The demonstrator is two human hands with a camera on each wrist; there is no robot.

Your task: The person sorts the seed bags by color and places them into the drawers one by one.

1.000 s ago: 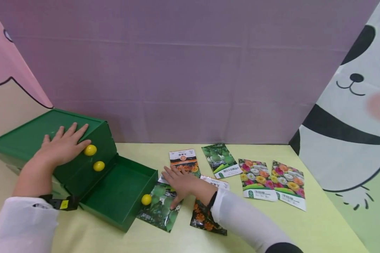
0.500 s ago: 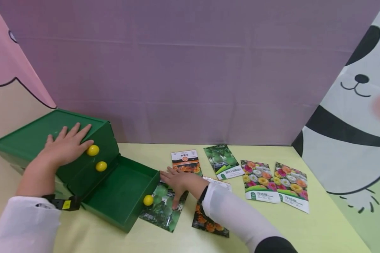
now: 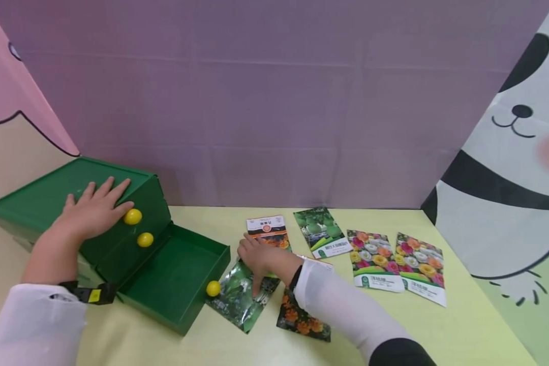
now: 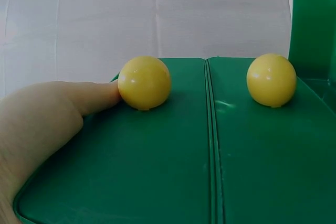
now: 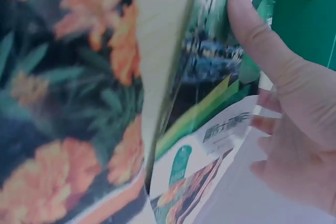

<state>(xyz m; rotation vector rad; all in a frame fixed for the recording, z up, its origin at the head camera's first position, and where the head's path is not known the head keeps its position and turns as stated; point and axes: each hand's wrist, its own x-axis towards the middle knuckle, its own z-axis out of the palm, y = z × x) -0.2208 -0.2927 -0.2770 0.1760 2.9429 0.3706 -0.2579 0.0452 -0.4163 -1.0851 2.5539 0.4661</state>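
Observation:
My left hand point(image 3: 89, 216) rests on top of a green drawer unit point(image 3: 32, 201) in the head view, fingers spread. Its thumb reaches the topmost yellow knob point(image 4: 144, 83), while a second knob point(image 4: 271, 80) sits on the drawer front below. The bottom drawer point(image 3: 169, 277) is pulled out, with its own yellow knob point(image 3: 213, 288). Right of it, my right hand point(image 3: 265, 256) pinches a green seed packet point(image 3: 235, 292) at its edge. In the right wrist view the thumb lies across the packet's face and the fingers go round the edge, partly hidden.
Two orange-flower packets point(image 3: 274, 239) point(image 3: 302, 323) lie behind and right of the right hand, one partly under that forearm. Farther right are another green packet point(image 3: 322, 231) and two rose-flower packets point(image 3: 372, 259) point(image 3: 421, 267). A purple cloth wall point(image 3: 274, 112) closes off the table's back.
The green packet under my right hand has turned and shifted slightly right, with the hand drawing its fingers in from the drawer's edge. My left hand stays on the drawer unit.

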